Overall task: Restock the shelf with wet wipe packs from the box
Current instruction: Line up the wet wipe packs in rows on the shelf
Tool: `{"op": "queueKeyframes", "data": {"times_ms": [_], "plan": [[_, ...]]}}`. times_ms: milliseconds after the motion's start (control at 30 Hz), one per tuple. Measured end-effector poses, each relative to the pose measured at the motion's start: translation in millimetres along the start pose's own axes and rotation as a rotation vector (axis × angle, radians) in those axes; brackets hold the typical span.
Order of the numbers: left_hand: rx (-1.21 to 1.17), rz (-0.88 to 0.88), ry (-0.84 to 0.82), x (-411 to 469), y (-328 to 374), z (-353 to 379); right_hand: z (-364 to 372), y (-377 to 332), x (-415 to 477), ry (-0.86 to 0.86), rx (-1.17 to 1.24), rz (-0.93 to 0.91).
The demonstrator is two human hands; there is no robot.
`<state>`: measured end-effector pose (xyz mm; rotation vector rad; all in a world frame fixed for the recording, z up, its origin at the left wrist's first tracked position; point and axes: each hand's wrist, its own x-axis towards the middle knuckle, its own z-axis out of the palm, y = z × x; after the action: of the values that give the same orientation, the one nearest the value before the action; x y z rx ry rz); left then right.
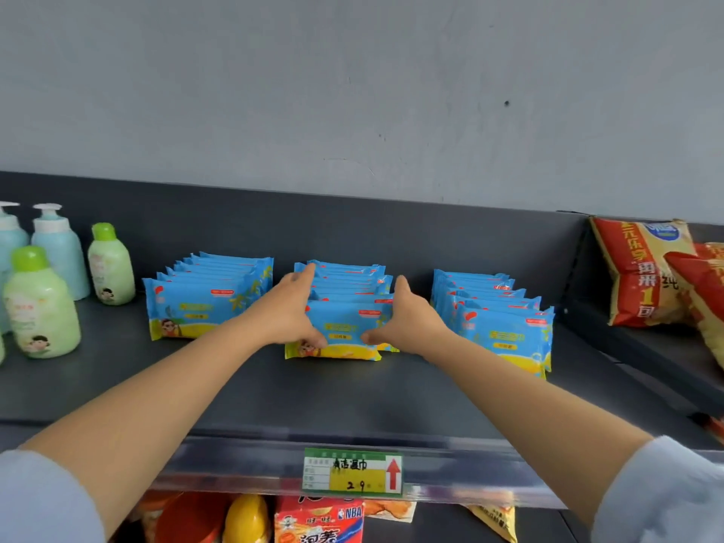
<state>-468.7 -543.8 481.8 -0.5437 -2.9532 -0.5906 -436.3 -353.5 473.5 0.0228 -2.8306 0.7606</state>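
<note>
Wet wipe packs (pixel 341 329) stand on edge in three front-to-back rows on the dark shelf (pixel 352 397), the middle row between both hands. Left hand (pixel 288 313) lies along that row's left flank, right hand (pixel 409 321) along its right — fingers straight, thumbs touching the front pack's face. Snack bags (pixel 642 276) at right, lotion bottles (pixel 39 303) at left. Price tag (pixel 352 470) on the shelf's front rail.

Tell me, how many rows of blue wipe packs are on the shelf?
3: left row by the bottles, middle row between the left hand and right hand, right row by the red bags. Some may be hidden behind.
</note>
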Motion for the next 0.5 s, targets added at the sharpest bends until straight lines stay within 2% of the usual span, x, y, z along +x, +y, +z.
{"op": "queueKeyframes", "data": {"times_ms": [167,367,500], "plan": [[-0.092,-0.012,0.046,-4,9,7,10,-3,4,-0.013,0.067,-0.085],[-0.201,-0.055,-0.034,-5,4,-5,0,12,15,-0.12,0.175,-0.075],[-0.282,-0.081,-0.045,5,2,-3,3,9,19,-0.128,0.222,-0.098]]}}
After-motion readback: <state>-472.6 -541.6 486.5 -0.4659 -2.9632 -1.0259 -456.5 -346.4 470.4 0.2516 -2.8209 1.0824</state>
